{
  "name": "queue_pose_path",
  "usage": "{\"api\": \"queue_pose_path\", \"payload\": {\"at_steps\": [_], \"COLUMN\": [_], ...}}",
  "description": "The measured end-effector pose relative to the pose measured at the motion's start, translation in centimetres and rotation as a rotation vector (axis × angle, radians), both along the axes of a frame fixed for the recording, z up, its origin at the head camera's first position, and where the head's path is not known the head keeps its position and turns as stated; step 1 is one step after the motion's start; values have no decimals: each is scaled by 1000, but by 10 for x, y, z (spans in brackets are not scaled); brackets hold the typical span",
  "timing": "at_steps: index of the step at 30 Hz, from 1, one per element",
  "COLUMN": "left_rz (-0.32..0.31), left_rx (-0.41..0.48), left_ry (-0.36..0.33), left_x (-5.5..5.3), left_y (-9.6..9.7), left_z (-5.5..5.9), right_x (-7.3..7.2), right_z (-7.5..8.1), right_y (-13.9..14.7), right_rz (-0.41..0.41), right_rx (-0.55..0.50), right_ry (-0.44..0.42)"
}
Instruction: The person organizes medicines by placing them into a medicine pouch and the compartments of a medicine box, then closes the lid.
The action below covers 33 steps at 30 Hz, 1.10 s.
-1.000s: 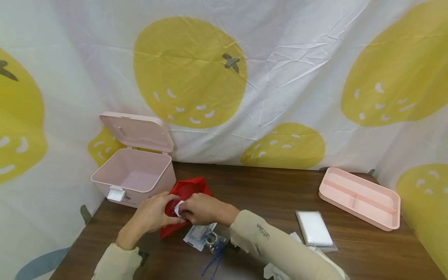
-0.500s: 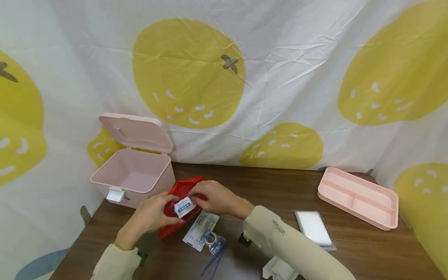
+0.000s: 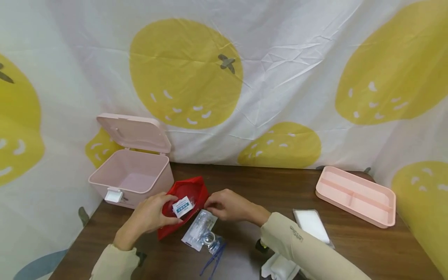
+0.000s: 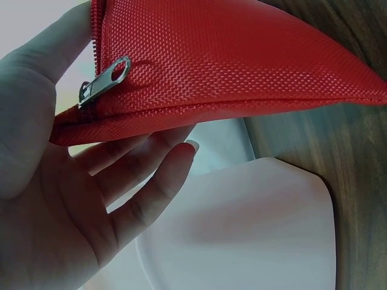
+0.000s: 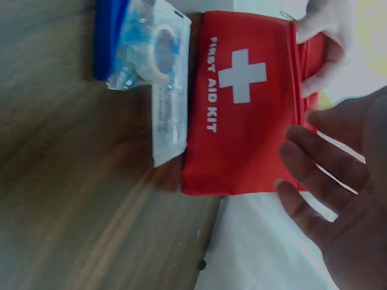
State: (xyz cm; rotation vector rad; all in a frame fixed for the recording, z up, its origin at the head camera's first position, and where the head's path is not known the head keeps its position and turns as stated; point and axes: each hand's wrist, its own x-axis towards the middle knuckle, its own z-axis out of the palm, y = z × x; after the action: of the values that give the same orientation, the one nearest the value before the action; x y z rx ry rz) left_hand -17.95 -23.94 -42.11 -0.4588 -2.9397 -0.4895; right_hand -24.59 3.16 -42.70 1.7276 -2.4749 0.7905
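Note:
A red first aid pouch lies tilted with its unzipped mouth spread. My left hand holds that mouth by the zip edge, thumb and fingers apart. The zip pull hangs beside the thumb in the left wrist view. Inside the mouth rests a small white packet with a blue printed band. My right hand is at the pouch's right edge, fingers relaxed and holding nothing; in the right wrist view its fingertips are close to the zip. The pouch's front shows a white cross.
By the pouch lie a clear-and-white sealed package, a bagged tape roll and blue tweezers. A pink lidded box stands open behind the left hand. A white pad, white wrapped material and a pink divided tray are rightward.
My right hand has let go of the white packet, which stays in the pouch's mouth, and has moved right to the pouch's edge. The left hand keeps its hold.

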Motion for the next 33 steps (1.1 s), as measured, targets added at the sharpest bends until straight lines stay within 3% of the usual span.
{"api": "queue_pose_path", "payload": {"at_steps": [7, 12, 16, 33], "left_rz": [2, 2, 6, -7], "left_rx": [-5, -9, -7, -5], "left_ry": [-8, -7, -9, -14], "left_x": [0, 1, 1, 2], "left_y": [-2, 0, 0, 1], "left_z": [0, 1, 0, 0], "right_x": [15, 28, 35, 38], "right_z": [-12, -24, -28, -34], "right_y": [-5, -10, -12, -11], "right_rz": [52, 25, -12, -102], "right_rx": [379, 519, 566, 585], "right_ry": [-105, -52, 9, 7]}}
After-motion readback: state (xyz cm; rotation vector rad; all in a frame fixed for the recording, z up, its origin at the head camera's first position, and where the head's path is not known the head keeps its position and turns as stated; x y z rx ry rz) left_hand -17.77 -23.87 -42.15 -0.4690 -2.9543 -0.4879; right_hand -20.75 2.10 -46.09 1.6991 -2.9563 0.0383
